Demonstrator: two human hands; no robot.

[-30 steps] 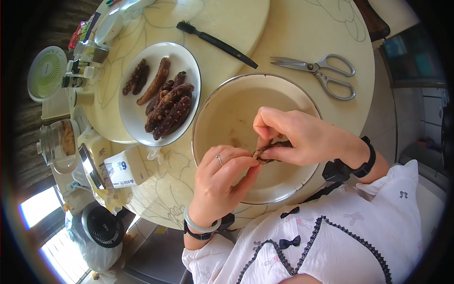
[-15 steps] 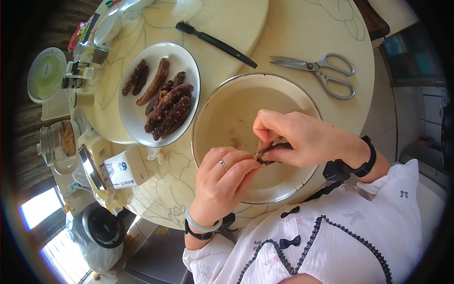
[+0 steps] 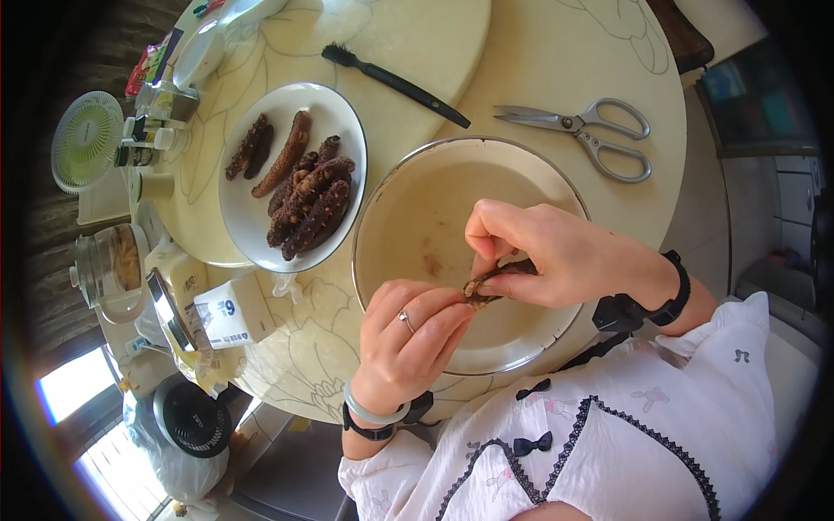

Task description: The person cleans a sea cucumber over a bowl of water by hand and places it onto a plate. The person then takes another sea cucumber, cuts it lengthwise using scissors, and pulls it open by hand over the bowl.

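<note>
A dark brown sea cucumber (image 3: 519, 266) is pinched in my right hand (image 3: 556, 252), over the enamel basin (image 3: 469, 143). The fingers of my left hand (image 3: 408, 334), which wears a ring, are closed at the sea cucumber's pale near end. My palms hide part of it. Shallow, cloudy water with brownish bits lies in the basin. Left of the basin, a white plate (image 3: 239, 204) carries several more dark, knobbly sea cucumbers (image 3: 313, 195).
Beyond the basin lie a black brush (image 3: 395, 82) and open-bladed metal scissors (image 3: 582, 126). Small jars (image 3: 169, 139), a glass pitcher (image 3: 113, 260) and a white-and-blue packet (image 3: 233, 313) stand along the left side. A black-rimmed bin (image 3: 191, 417) is below the table.
My left fingertips have drawn back slightly, so more of the sea cucumber's pale end shows. My right hand keeps its grip in nearly the same place.
</note>
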